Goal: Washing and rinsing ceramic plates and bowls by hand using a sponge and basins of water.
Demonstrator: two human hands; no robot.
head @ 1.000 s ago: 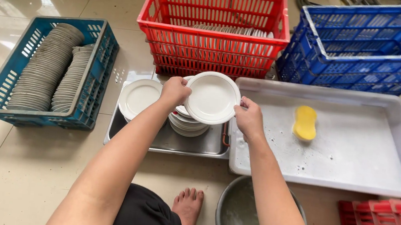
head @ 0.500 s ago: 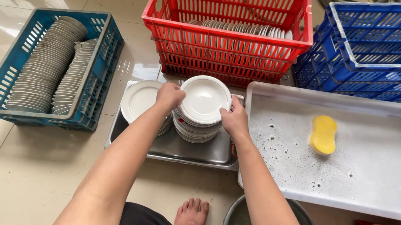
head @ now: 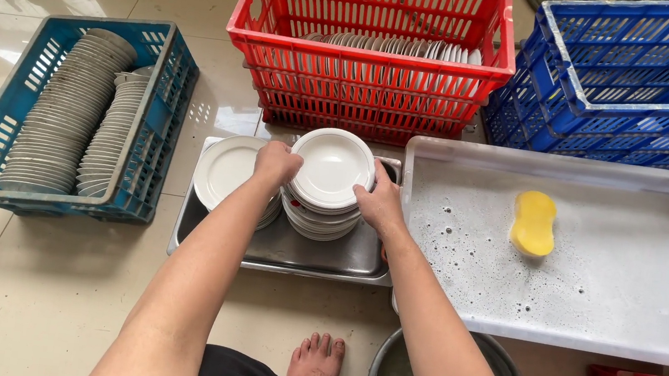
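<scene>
Plate [head: 331, 167], white, tilted in the air a second ago, now lies flat atop the stack of plates [head: 322, 212] in the steel tray [head: 293, 252]. Left hand [head: 276, 163] and right hand [head: 379, 203] clasp its opposite rims; fingertips are hidden behind it. A second stack [head: 223, 169] lies partly behind the left arm. The teal crate [head: 159, 122] holds rows of grey plates; the red crate [head: 369, 66] holds white ones; a yellow sponge [head: 534, 222] lies in the soapy white tub [head: 587, 326].
</scene>
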